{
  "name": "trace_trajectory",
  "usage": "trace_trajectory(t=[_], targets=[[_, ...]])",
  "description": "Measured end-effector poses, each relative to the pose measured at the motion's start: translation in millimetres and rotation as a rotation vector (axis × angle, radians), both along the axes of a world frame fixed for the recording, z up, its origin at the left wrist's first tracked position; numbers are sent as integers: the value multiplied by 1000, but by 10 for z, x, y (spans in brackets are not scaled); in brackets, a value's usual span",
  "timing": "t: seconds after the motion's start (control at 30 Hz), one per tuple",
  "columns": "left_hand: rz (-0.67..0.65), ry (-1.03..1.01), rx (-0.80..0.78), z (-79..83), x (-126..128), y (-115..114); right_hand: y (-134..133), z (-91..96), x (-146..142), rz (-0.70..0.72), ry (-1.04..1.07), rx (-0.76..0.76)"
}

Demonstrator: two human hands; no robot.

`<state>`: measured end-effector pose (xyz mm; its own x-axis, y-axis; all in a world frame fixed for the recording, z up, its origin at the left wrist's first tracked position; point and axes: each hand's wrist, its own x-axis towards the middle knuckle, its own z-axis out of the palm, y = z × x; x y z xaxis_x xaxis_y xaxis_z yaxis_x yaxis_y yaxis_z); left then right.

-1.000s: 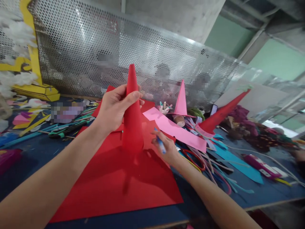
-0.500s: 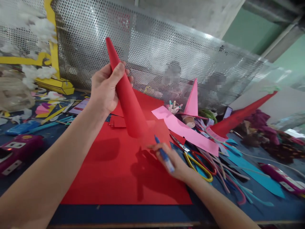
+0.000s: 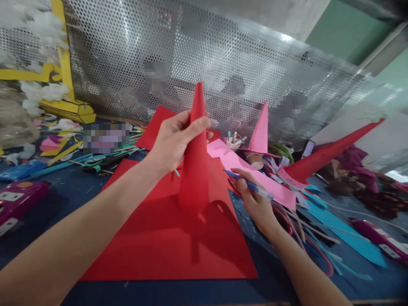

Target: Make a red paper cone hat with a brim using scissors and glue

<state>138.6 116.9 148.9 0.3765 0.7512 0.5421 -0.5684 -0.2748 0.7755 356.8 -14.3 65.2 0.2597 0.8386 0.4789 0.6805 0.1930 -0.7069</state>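
Note:
My left hand [image 3: 174, 142] is closed round a red paper cone [image 3: 195, 157], holding it upright with its point up and its wide end just above a large red paper sheet [image 3: 153, 238] on the blue table. To the right, my right hand [image 3: 255, 202] grips a blue pen [image 3: 251, 185], which lies slanted across the fingers, beside the sheet's right edge and above a pair of scissors that it mostly hides.
A pink paper strip [image 3: 255, 176], a pink cone hat [image 3: 260, 129] and a long red cone [image 3: 328, 151] lie right of the sheet. Paper strips and a purple glue gun [image 3: 379, 238] are at the right. A perforated metal screen [image 3: 191, 63] stands behind. Pencils and scraps clutter the left.
My left hand has brought the cone from tilted and raised back to upright, lower over the sheet. My right hand with the pen has shifted right, off the sheet.

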Motion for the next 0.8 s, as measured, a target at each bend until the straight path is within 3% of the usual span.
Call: trace_trajectory(t=[0.2,0.3,0.47,0.7,0.8], targets=[[5,66,65,-77,140,-210,20,30,9,-31,540,30],[14,105,91,-113,155,-264,43,51,20,21,666,29],[64,165,135,-142,140,-368,29,66,5,92,727,7],[107,255,190,-124,97,-452,23,-75,-273,430,874,-392],[102,229,174,-145,94,-432,101,-110,-269,302,608,-223]])
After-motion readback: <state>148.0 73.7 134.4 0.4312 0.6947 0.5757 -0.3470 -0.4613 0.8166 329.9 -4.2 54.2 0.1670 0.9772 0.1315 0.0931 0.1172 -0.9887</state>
